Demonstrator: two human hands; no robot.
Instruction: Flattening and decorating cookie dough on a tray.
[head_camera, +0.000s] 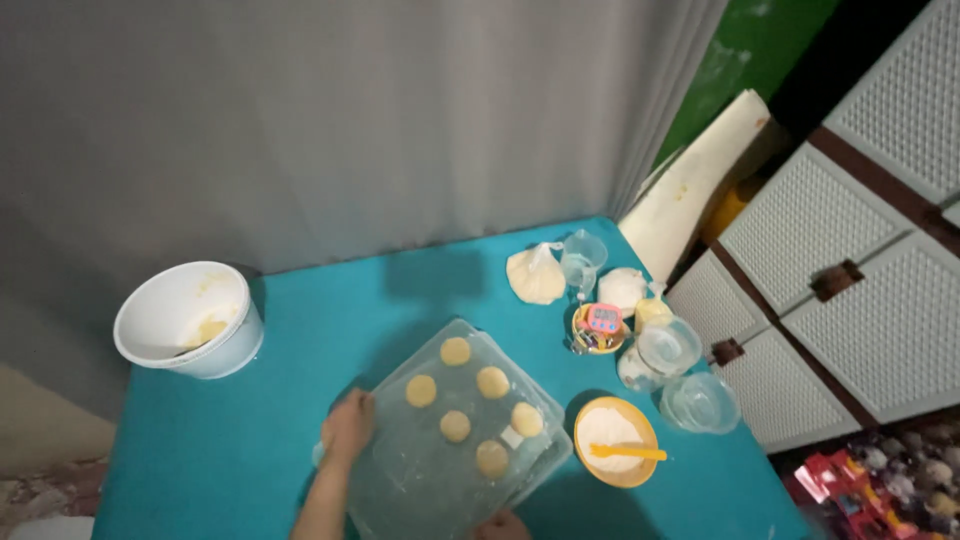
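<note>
Low in the middle of the frame, a clear rectangular plastic tray (420, 480) lies skewed on the teal bench (330, 300), carrying six round pale-yellow dough discs (455, 351) spaced apart on its upper half. The left hand (348, 425) rests flat on the tray's left edge, fingers curled over the rim; the right hand (503, 524) barely shows at the bottom edge, touching the tray's near corner, and whether it is gripping I cannot tell.

The tray looks thin, light and somewhat flexible, likely slick, so it would probably bow if lifted by one side; the two opposite rims seem the safest hold. The discs look soft and easily dented or slid.

To the lower right, just beside the tray, stands an orange bowl of white flour (614, 440) with an orange scraper across it. Further right are clear glass bowls (698, 402), and above them a small pink timer (603, 319), tied plastic bags of dough or flour (536, 275) and a clear measuring jug (582, 255). A white plastic bucket (188, 318) sits well apart at the left.
</note>
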